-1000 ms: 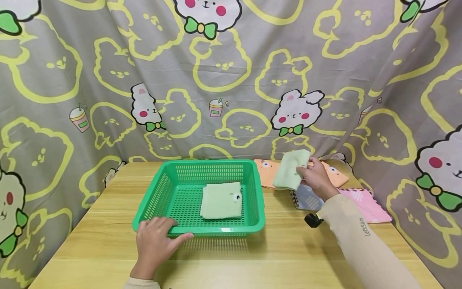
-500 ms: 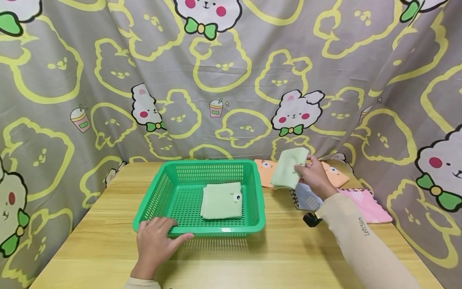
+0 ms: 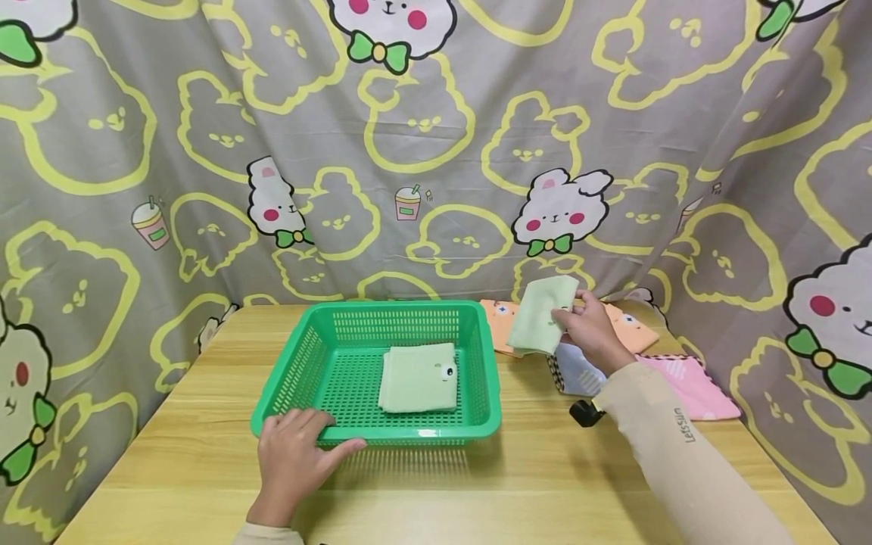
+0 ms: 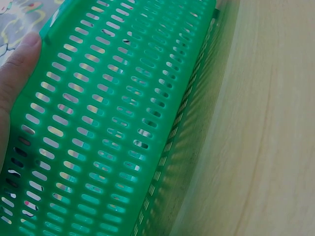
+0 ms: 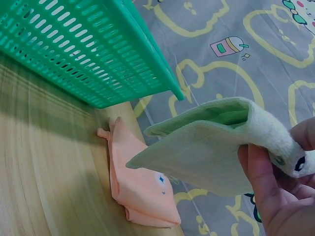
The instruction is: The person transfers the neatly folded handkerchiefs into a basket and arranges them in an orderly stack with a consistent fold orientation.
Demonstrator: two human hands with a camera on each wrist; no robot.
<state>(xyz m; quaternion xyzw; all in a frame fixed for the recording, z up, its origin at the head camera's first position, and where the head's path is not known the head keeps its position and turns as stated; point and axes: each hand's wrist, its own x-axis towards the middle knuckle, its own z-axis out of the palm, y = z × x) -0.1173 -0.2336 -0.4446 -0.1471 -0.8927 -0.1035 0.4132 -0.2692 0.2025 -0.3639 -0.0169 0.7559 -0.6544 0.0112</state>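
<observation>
A green plastic basket stands on the wooden table. One folded pale green towel lies flat inside it. My left hand rests on the basket's near left rim, fingers over the edge. My right hand holds a second folded pale green towel in the air, just right of the basket and above the table. In the right wrist view the fingers pinch the held towel's folded edge, with the basket's wall to the left.
Folded cloths lie at the table's back right: an orange one, also in the right wrist view, a blue-grey checked one and a pink one. A patterned curtain encloses the table on three sides.
My right hand has carried the green towel slightly left and a little higher, nearer the basket. The left hand and basket have not moved.
</observation>
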